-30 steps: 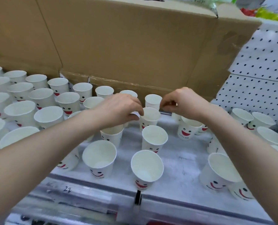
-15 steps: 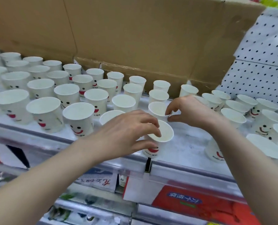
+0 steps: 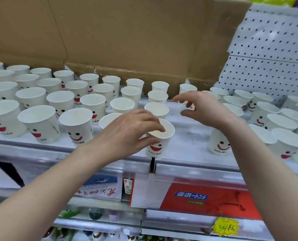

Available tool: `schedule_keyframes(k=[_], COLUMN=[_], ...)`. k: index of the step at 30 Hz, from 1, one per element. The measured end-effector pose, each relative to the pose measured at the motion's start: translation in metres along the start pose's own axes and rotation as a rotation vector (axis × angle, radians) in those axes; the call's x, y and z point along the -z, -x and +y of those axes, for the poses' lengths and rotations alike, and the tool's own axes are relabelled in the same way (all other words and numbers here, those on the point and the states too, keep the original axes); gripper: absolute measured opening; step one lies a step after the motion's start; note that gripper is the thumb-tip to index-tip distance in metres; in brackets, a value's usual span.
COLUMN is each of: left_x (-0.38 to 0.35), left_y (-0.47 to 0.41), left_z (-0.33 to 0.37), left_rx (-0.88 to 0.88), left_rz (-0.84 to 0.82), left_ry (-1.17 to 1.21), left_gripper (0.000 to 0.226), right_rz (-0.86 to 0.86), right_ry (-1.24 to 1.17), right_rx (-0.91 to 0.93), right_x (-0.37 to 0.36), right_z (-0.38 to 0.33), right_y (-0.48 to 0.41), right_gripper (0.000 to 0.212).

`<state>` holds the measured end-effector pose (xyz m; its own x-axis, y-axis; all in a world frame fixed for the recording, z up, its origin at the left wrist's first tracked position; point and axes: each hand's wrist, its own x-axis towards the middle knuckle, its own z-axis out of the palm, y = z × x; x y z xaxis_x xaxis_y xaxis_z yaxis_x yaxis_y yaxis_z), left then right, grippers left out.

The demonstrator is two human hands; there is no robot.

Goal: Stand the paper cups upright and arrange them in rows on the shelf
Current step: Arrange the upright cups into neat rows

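Note:
White paper cups with smiley faces stand upright in rows on the white shelf (image 3: 188,146). My left hand (image 3: 127,136) grips the rim of a front-row cup (image 3: 157,145) at the shelf's front edge, thumb on its side and fingers over the rim. My right hand (image 3: 202,110) hovers open above the shelf behind it, fingers spread and curved near a back-row cup (image 3: 187,89). Another upright cup (image 3: 218,145) stands under my right wrist. The rows on the left (image 3: 75,126) are tidy; the cups on the right (image 3: 284,133) are crowded and uneven.
A large cardboard box (image 3: 127,40) stands behind the cups. White pegboard (image 3: 266,58) closes the right rear. A clear price rail (image 3: 197,171) runs along the shelf front, with red and white packages (image 3: 205,197) on the shelf below.
My right hand has let go of a middle-row cup, lifted and moved right, open. My left hand stays on the front cup. The view has tilted down slightly.

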<state>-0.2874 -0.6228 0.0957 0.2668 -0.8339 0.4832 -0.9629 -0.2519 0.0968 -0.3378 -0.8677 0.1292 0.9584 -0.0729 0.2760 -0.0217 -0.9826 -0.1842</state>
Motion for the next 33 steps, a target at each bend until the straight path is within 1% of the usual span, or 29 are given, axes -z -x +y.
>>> schedule_keyframes(k=[2,5,8,10,13,16,18,20,23,26,33], left_x=[-0.001,-0.012,-0.035,-0.054,-0.078,-0.091,-0.091,-0.088,-0.075,-0.058,-0.045], left_y=[-0.008,-0.027,-0.052,-0.071,-0.096,-0.112,-0.115,-0.112,-0.101,-0.083,-0.057], left_z=[0.008,0.034,0.066,0.084,0.102,0.111,0.114,0.116,0.120,0.122,0.126], left_rx=[-0.059,-0.140,-0.195,-0.179,-0.101,-0.031,0.003,0.035,0.114,0.160,0.251], left_rz=[0.080,0.138,0.127,0.087,0.023,-0.023,-0.051,-0.059,-0.119,-0.141,-0.092], left_ry=[-0.025,-0.011,0.026,0.048,0.054,0.012,0.003,-0.022,-0.056,-0.056,-0.097], left_gripper=[0.030,0.029,0.031,0.037,0.047,0.044,0.031,0.019,0.020,0.021,0.015], right_rz=[0.071,0.098,0.102,0.114,0.156,0.182,0.128,0.034,-0.053,-0.041,0.026], right_ry=[-0.025,-0.015,0.037,0.065,0.060,0.040,0.068,0.059,0.050,0.018,-0.029], right_rx=[-0.081,-0.201,-0.278,-0.288,-0.237,-0.163,-0.113,-0.092,0.004,0.102,0.247], right_x=[0.016,0.037,0.052,0.058,0.063,0.062,0.060,0.060,0.057,0.051,0.020], right_z=[0.016,0.044,0.068,0.078,0.090,0.103,0.110,0.117,0.126,0.125,0.096], right_y=[0.018,0.047,0.072,0.085,0.103,0.121,0.131,0.140,0.141,0.129,0.086], right_gripper=[0.038,0.030,0.027,0.020,0.010,0.029,0.036,0.033,0.021,0.010,0.012])
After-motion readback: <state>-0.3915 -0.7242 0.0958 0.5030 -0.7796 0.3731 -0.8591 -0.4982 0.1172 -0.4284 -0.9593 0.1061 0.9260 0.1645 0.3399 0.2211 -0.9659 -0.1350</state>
